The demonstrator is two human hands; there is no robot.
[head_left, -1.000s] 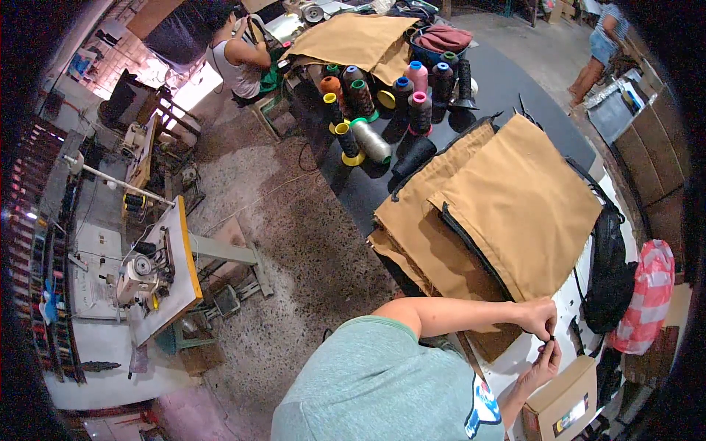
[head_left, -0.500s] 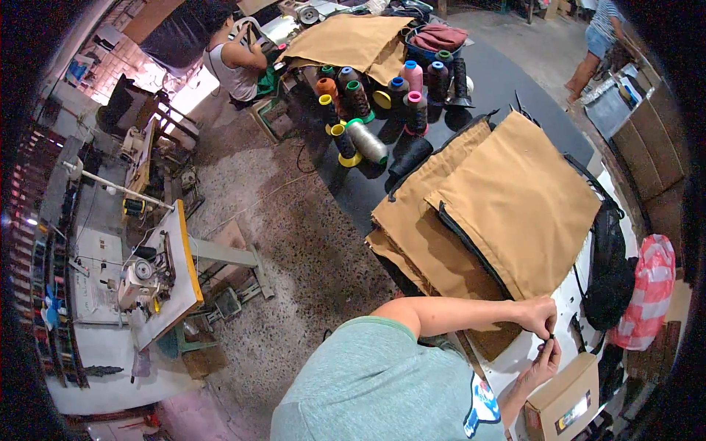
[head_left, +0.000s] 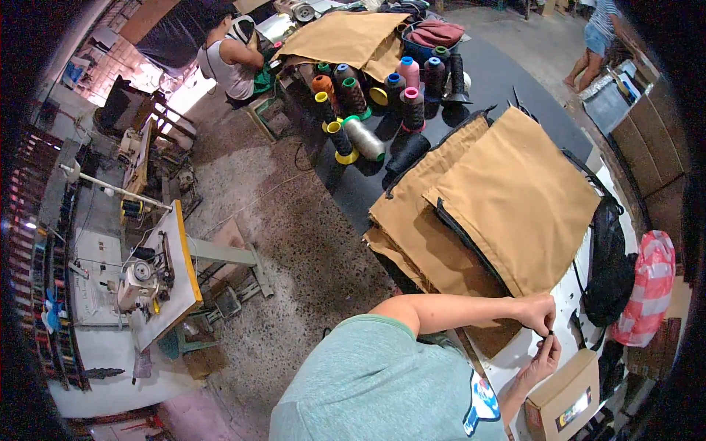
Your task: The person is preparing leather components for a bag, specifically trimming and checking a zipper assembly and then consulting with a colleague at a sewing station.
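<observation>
At the right, above a white tabletop [head_left: 507, 362], my left hand [head_left: 537, 312] and my right hand [head_left: 545, 357] meet fingertip to fingertip. Both pinch a small black piece [head_left: 548, 334], too small for me to name its kind. My left forearm passes over the near corner of a stack of tan fabric panels [head_left: 515, 206], some edged with black zipper tape [head_left: 471, 246]. Just below my right hand stands a brown cardboard box [head_left: 562, 397].
Thread cones [head_left: 362, 138] in several colours crowd the black tabletop beyond the panels. A black bag [head_left: 609, 275] and a red-and-white checked bag [head_left: 644, 290] lie at the right. A sewing machine [head_left: 140, 283] stands left; one person [head_left: 232, 55] sits at the back.
My hands stay nearly in place, fingers still together on the small black piece. The seated person at the back has shifted posture slightly. The view has moved a little.
</observation>
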